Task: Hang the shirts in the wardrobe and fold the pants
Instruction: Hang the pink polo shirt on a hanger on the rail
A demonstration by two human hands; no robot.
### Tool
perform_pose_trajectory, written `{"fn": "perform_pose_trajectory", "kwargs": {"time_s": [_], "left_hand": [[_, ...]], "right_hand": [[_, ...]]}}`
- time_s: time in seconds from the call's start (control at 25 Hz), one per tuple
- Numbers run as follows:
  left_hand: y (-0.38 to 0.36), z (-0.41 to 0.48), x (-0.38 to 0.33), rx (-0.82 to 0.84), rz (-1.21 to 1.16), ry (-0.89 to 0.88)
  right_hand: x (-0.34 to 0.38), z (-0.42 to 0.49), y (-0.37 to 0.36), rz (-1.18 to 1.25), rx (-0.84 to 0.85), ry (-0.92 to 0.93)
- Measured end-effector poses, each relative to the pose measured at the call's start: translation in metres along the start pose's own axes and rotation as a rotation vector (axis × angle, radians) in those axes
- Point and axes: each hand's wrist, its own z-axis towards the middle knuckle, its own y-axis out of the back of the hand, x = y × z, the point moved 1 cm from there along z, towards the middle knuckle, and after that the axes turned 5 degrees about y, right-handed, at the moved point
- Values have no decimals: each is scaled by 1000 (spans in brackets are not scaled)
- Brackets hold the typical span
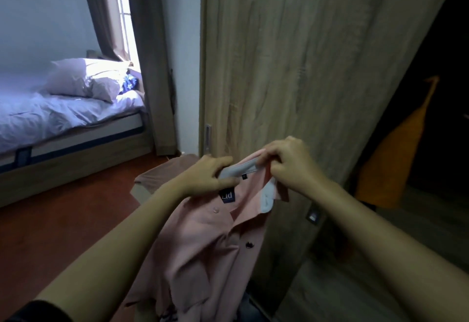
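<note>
A pink shirt (203,245) is gripped at its collar by both hands, left hand (210,174) and right hand (289,166); not yet hung, judged early.

Two bare forearms stretch forward and converge, left hand (210,175) and right hand (289,165) near each other, fingers curled, each pinching the collar of a pink shirt (203,245); a dark sleeve (38,311) edges the left arm.

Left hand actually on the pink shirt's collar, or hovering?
Touching. Head view: the left hand pinches the white-lined collar of the pink shirt between thumb and fingers; the right hand grips its other end.
</note>
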Motion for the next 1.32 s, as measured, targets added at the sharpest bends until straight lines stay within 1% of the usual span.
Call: {"fn": "perform_pose_trajectory", "kwargs": {"time_s": [0.04,0.08,0.2,0.24,0.28,0.32,0.36,0.4,0.44,0.48,0.52,0.56,0.6,0.64,0.68,0.72,0.76,0.8,0.88,0.92,1.0,1.04,1.08,1.16,1.2,1.24,1.32], "left_hand": [[-7,0,-9,-24,9,-31],[-15,0,-15,-5,11,-37],[-33,3,-22,168,70,-5],[-31,8,-28,187,82,-6],[-24,15,-35,145,80,-4],[-15,23,-44,47,53,-9],[-6,31,-54,-59,-4,-24],[-3,39,-62,-117,-64,-33],[-5,45,-71,-101,-84,-47],[-13,49,-80,-18,-44,-56],[-24,53,-86,98,49,-71],[-34,57,-90,164,133,-95],[-39,61,-96,162,184,-106],[-36,67,-103,101,196,-113],[-31,73,-110,33,164,-120],[-28,77,-117,-1,116,-134],[-28,78,-127,9,81,-152],[-33,77,-135,57,82,-183],[-55,79,-141,172,161,-219],[-64,84,-143,201,203,-198],[-69,98,-150,152,209,-119],[-69,106,-156,118,152,-109],[-69,112,-166,121,54,-129],[-72,115,-190,218,-257,-187],[-76,114,-201,254,-389,-194],[-79,115,-211,267,-474,-180],[-93,125,-229,277,-542,-141]], "right_hand": [[-2,-12,14,-30,-45,-53],[-4,-26,27,-63,-82,-87],[-20,-64,60,-145,-134,-167],[-30,-77,71,-180,-144,-205],[-41,-90,82,-237,-145,-234],[-50,-102,91,-312,-129,-238],[-60,-117,97,-396,-75,-223],[-67,-131,98,-471,21,-213],[-72,-147,96,-514,157,-237],[-74,-163,93,-526,293,-288],[-77,-176,94,-512,379,-344],[-79,-185,99,-476,394,-384],[-82,-191,107,-443,352,-420],[-85,-195,116,-426,258,-449],[-88,-197,126,-428,129,-476],[-91,-199,135,-440,14,-498],[-93,-202,141,-453,-50,-520],[-94,-205,143,-457,-51,-553],[-95,-214,136,-429,87,-659],[-96,-219,134,-410,154,-702],[-99,-226,145,-337,173,-763],[-104,-228,155,-305,148,-779],[-111,-231,168,-293,118,-791],[-129,-240,194,-204,78,-810],[-135,-246,203,-128,94,-798],[-140,-251,209,-53,113,-781],[-152,-258,221,32,77,-783]]}}
